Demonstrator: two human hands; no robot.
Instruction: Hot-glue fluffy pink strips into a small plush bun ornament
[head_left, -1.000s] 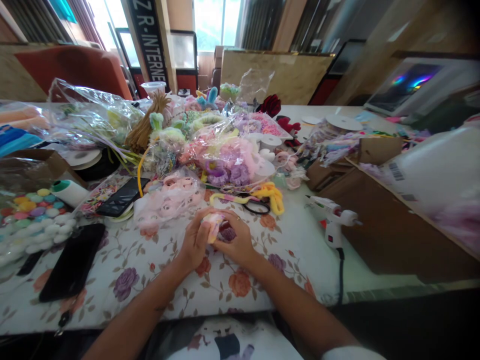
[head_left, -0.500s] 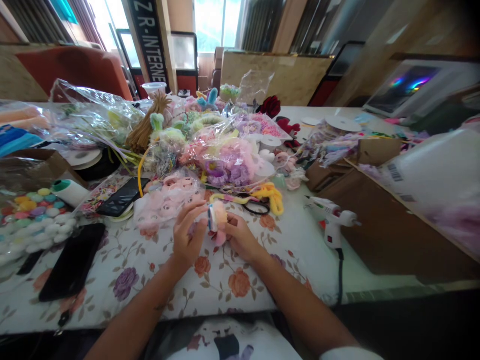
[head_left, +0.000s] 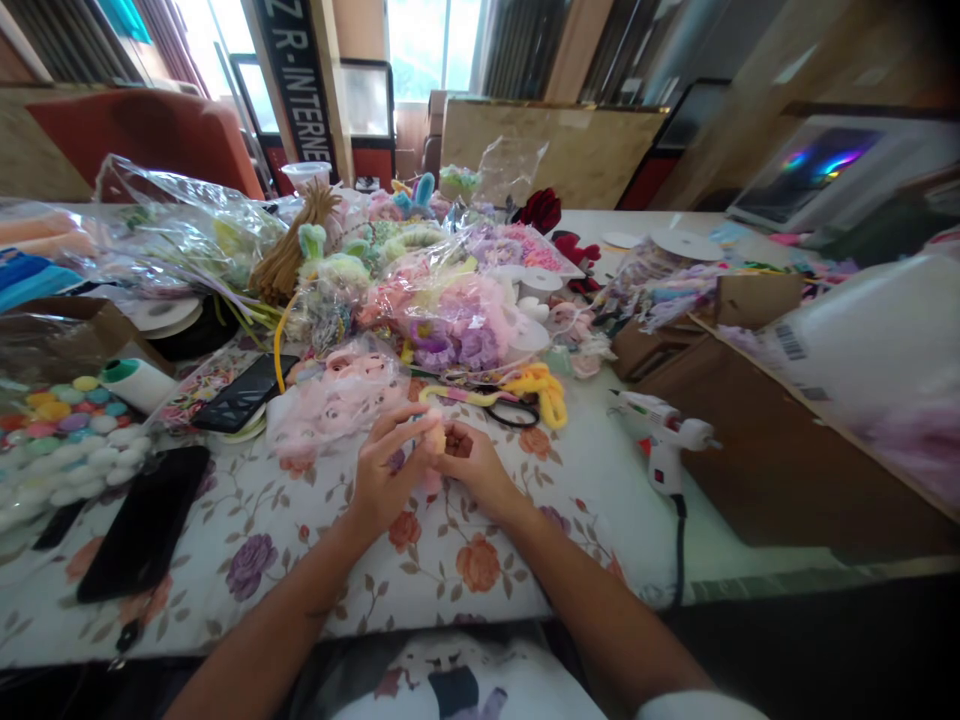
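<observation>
Both hands meet over the flowered tablecloth (head_left: 330, 560), around a small fluffy piece (head_left: 433, 442) in pink and peach. My left hand (head_left: 386, 462) is closed on its left side, fingers curled across the top and hiding much of it. On the other side my right hand (head_left: 472, 462) pinches the piece between thumb and fingers. Its exact kind is not clear. Just beyond the hands lie a clear bag of pink pieces (head_left: 341, 395), scissors with black handles (head_left: 516, 410) and a yellow fuzzy strand (head_left: 547, 393).
A white glue gun (head_left: 664, 435) with a black cord stands at right, beside a cardboard box (head_left: 772, 450). At left are a black phone (head_left: 146, 525), bagged pom-poms (head_left: 82, 440) and a thread spool (head_left: 139, 385). Bagged craft pieces (head_left: 457, 300) pile up behind.
The left hand has shifted slightly right and closed over the piece. The piece has turned, so its white and blue side is now mostly out of sight.
</observation>
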